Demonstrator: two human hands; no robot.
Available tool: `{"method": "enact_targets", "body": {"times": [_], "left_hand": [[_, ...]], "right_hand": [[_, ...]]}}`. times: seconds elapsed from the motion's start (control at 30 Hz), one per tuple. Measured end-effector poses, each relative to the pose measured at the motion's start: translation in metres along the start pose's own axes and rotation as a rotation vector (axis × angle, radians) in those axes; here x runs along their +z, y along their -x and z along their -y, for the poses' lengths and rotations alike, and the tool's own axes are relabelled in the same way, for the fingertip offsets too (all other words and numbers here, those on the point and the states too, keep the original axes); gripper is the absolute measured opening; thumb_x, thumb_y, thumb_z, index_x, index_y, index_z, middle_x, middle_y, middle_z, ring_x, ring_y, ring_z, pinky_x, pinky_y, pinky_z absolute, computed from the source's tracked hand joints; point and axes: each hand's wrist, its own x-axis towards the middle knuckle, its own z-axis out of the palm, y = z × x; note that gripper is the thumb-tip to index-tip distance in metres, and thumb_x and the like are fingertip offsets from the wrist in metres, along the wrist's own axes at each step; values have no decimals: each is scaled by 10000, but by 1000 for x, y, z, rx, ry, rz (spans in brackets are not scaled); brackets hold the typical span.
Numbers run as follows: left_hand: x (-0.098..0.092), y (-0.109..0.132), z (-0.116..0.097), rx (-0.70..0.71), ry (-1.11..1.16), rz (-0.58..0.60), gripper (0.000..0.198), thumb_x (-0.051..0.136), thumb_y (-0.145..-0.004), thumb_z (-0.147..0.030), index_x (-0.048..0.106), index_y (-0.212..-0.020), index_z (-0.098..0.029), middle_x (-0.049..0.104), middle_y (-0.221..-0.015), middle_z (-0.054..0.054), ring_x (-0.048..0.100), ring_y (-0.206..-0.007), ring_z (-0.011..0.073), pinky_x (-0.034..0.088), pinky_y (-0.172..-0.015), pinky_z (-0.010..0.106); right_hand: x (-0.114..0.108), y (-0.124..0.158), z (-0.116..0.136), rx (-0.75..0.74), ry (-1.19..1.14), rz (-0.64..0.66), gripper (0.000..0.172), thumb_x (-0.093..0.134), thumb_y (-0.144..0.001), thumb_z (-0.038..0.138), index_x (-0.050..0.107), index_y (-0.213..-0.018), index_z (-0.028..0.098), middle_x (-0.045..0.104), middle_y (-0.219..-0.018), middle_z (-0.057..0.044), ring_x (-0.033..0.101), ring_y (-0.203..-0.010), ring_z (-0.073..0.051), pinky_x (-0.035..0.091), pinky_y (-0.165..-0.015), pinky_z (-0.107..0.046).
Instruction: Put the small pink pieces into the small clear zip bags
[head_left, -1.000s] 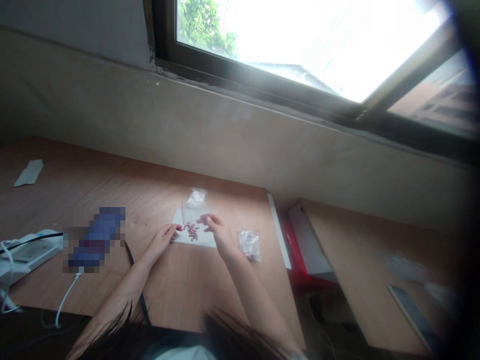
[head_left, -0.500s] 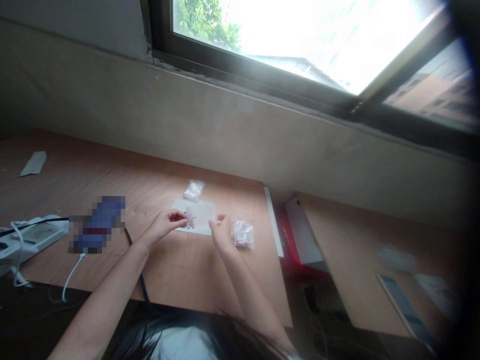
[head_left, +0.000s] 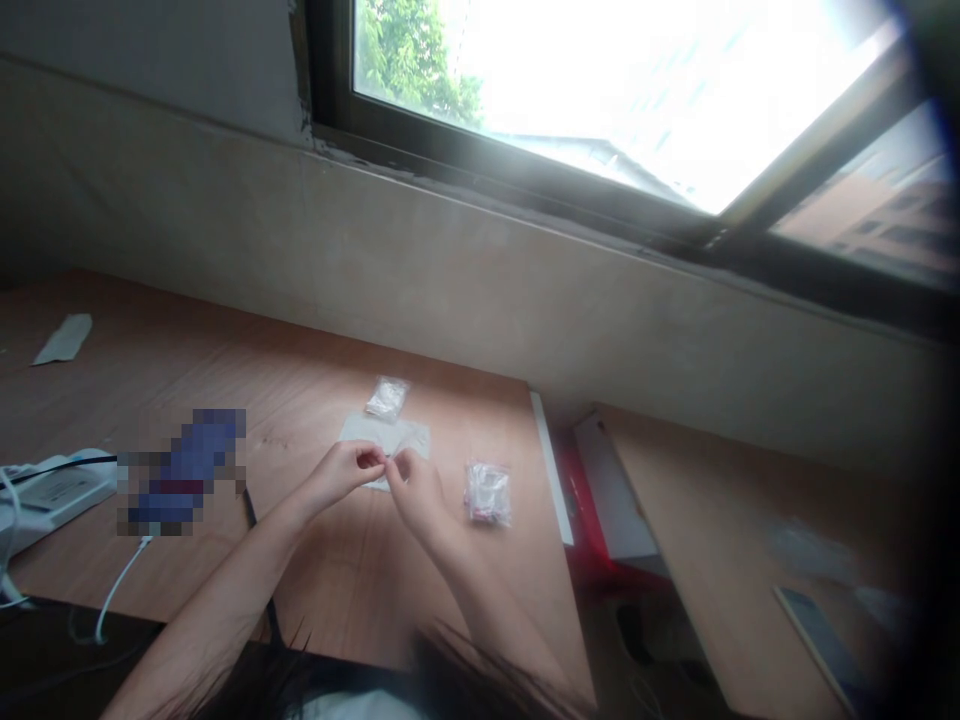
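My left hand [head_left: 349, 470] and my right hand [head_left: 414, 484] meet fingertip to fingertip over a white sheet [head_left: 358, 428] on the wooden table. Both are closed in a pinch. Whatever lies between the fingertips is tiny and mostly hidden, so I cannot name it. Just beyond the sheet is a small clear plastic packet [head_left: 388, 398] with pale contents. A second clear packet [head_left: 488, 492], with some reddish bits at its lower edge, rests to the right of my right hand.
On the left lie a blurred-out blue device [head_left: 187, 465] with a white cable and a white power strip [head_left: 64, 498]. A pale paper scrap [head_left: 64, 338] is farther back. Past a gap with a red box [head_left: 592, 520], another table [head_left: 720, 540] holds a phone [head_left: 821, 640].
My right hand has moved left to meet the left hand, its fingers now pinched. The small pinkish piece seen in my left fingers is now mostly hidden. The view has tilted slightly upward.
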Motion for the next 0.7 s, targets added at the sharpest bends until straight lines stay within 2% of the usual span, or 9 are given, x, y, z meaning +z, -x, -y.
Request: {"method": "enact_targets", "body": {"times": [0.2,0.43,0.57,0.7], "left_hand": [[-1,-4,1,16,-15,42,182,535,-697,-293,596,-663,-125,599,-654,17,533,-636,132,401,-586,215],[-5,-3,2,-33,121,130,228,486,-742,-334,572,-685,-131,562,-658,9,521,-660,128,412,-606,225],[-2,-3,4,-15,184,150,250,456,-760,-361,553,-719,-135,547,-675,7,520,-661,123,428,-628,240],[0,-5,8,-8,201,162,262,438,-769,-371,553,-734,-138,547,-673,4,520,-642,117,431,-619,238]], "right_hand": [[-2,-6,1,-13,-57,28,138,418,-722,233,477,-620,161,520,-608,11,468,-579,-106,310,-510,-207],[-4,-8,-1,2,-182,77,153,385,-735,227,471,-628,159,514,-617,11,473,-604,-110,334,-530,-209],[-4,-6,2,-11,-214,80,157,386,-747,239,477,-644,163,520,-628,14,481,-613,-108,351,-551,-213],[-6,-5,7,-22,-300,135,169,380,-752,220,486,-635,160,538,-630,9,511,-624,-106,379,-585,-215]]}}
